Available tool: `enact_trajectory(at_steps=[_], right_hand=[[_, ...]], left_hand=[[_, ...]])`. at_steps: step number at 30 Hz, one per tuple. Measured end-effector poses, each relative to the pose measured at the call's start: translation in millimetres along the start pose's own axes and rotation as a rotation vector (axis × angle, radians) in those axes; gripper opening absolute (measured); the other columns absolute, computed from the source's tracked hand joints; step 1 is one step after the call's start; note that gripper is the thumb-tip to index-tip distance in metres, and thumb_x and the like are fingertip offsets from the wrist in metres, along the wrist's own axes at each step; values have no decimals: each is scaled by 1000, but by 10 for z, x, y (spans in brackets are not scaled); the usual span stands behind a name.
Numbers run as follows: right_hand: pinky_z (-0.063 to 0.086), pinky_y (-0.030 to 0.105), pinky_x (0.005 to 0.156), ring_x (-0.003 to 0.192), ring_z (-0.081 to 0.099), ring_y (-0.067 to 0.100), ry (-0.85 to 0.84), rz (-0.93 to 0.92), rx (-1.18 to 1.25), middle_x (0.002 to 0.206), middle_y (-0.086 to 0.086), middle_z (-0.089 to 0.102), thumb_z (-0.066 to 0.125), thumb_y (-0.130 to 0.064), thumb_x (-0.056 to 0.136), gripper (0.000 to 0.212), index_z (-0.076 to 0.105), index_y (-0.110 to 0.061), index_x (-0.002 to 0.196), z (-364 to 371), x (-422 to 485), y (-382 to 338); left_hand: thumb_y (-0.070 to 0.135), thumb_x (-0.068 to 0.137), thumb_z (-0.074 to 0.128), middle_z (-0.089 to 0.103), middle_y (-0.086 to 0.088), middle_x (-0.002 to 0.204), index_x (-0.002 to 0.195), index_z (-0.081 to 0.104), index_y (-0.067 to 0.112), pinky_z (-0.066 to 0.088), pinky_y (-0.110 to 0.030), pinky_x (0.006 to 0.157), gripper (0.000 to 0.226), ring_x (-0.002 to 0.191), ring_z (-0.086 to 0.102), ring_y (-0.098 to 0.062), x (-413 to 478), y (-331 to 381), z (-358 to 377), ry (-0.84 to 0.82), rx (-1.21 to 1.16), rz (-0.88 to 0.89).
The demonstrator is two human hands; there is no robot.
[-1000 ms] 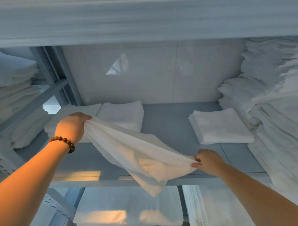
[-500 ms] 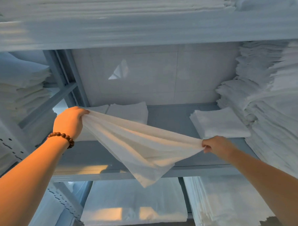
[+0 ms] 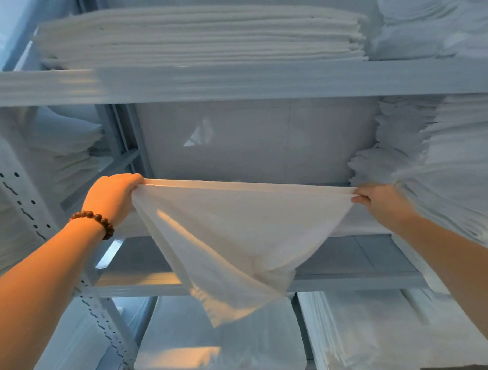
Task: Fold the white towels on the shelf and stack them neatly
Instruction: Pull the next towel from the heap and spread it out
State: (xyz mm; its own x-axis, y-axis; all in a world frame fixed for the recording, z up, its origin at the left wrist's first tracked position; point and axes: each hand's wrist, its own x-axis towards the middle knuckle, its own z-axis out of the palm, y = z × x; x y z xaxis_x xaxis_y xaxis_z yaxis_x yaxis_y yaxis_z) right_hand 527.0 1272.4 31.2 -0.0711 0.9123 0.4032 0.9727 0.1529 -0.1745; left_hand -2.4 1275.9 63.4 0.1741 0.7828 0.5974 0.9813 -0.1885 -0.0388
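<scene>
Shelving of grey metal fills the view, and most of it already carries white linen. On the top board lies a flat stack with even edges, and the bottom level holds more flat piles; these look finished. At the right side a tall pile has ragged, uneven edges. I judge that it is the supply waiting to be folded, though I cannot be sure. The middle shelf shows much bare grey surface at its front.

In front of this shelf the white towel hangs in the air and lies on nothing. Its top edge is pulled straight between both hands, and the rest droops to a point below the shelf's front rail. I can see no fold in it, so the folding of this one is only at its beginning, and the stacking comes after. The left hand has its fingers curled around one top corner; the right hand pinches the other corner. A bead bracelet sits on the left wrist.
</scene>
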Motion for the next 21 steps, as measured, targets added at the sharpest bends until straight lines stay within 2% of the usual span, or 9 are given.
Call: enact_trajectory(at_steps=[4,6,8,12,15,18,21], right_hand=[[42,45,85,95,62,45,194,-106,-1,100,31,66,60,0,87,16,68,12,92,-399,167,-45],[45,51,88,99,60,46,288,-92,-1,104,31,64,57,-1,89,17,67,12,95,-609,204,-29],[41,49,92,105,57,45,335,-70,-7,110,30,62,53,-3,92,21,65,12,100,-748,188,9],[32,37,89,106,56,41,90,-76,-121,112,29,61,55,-6,92,23,64,11,104,-809,-14,101],[32,41,90,107,56,44,156,-21,-45,112,31,61,52,-6,93,23,64,11,104,-792,-106,230],[33,39,90,109,55,39,-49,33,-88,114,26,62,51,-16,95,28,65,6,107,-730,-193,323],[38,42,88,103,58,42,44,11,-11,107,28,64,54,-11,93,24,66,8,101,-683,-252,427]], left_hand=[[-15,68,54,63,-9,68,81,64,7,40,-38,71,28,63,55,-32,51,13,-387,116,13,10],[-18,71,51,64,-12,75,86,66,5,39,-43,76,31,70,58,-34,96,39,-560,208,24,-1],[-18,75,50,66,-18,81,88,67,1,40,-46,78,29,75,61,-38,120,109,-668,286,-7,-11],[-14,80,50,69,-18,82,88,71,1,45,-47,79,27,76,63,-38,9,344,-662,179,-41,70],[-12,81,51,70,-18,84,90,71,0,48,-45,77,25,76,64,-39,-122,420,-589,198,-74,22],[-12,80,53,71,-15,81,88,73,2,49,-45,79,26,74,65,-37,-223,521,-495,159,-81,48],[-11,79,53,70,-15,79,85,72,2,49,-45,78,23,74,64,-37,-280,575,-406,189,-124,11]])
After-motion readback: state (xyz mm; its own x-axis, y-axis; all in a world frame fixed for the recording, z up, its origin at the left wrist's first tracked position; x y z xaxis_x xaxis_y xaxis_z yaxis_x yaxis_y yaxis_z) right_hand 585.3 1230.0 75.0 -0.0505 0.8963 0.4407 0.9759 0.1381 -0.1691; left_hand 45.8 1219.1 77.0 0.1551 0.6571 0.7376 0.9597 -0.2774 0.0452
